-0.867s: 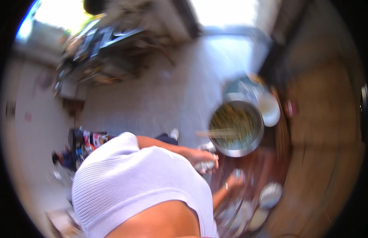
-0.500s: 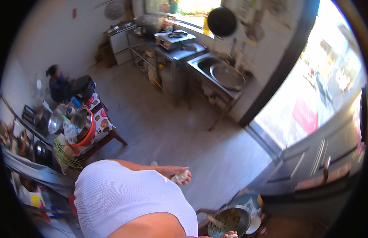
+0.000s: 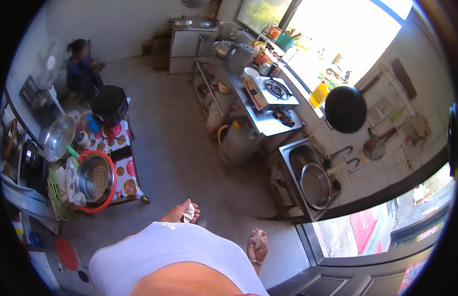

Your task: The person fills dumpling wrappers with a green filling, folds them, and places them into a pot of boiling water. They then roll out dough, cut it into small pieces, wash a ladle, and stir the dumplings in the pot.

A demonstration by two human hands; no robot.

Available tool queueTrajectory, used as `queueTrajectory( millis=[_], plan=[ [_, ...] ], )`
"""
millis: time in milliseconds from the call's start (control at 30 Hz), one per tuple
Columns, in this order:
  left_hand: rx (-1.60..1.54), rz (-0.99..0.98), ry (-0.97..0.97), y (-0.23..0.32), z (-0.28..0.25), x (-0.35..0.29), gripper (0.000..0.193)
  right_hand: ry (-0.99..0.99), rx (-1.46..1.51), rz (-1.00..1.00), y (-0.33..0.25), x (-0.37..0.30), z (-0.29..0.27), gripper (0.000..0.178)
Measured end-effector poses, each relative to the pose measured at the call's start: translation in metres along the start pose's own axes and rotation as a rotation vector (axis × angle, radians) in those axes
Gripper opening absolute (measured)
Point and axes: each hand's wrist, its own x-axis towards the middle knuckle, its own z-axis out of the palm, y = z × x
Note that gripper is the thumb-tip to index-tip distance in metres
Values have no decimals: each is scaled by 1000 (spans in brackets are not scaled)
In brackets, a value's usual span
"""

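My left hand point(image 3: 181, 213) is in front of my chest, its fingers curled round a soft white piece of dough point(image 3: 189, 213). Further right, my right hand point(image 3: 256, 250) is raised, with a bracelet at the wrist. Its fingers are closed on a small pale lump of dough point(image 3: 258, 239). The two hands are well apart, and neither touches a surface. How each dough piece is shaped inside the fingers is partly hidden.
Left stands a table point(image 3: 121, 171) with a steamer pot point(image 3: 95, 178) in a red basin and a black cooker point(image 3: 109, 104). A person point(image 3: 81, 69) sits behind it. Ahead are a gas stove point(image 3: 271, 91) and a sink point(image 3: 304, 157); a doorway point(image 3: 357, 232) opens at right.
The view has swung right. My right hand has come up from beside the bowl of chopped greens, which has left the picture. My left hand still holds its dough.
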Motion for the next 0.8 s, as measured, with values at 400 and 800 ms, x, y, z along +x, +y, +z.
queueTrajectory(
  millis=[400, 800],
  plan=[
    [-461, 409, 194, 290, 2, 147, 33, -103, -570, 557, 185, 416, 213, 35],
    [-715, 651, 499, 616, -73, 264, 31, -304, -685, 640, 456, 732, 470, 22]
  ],
)
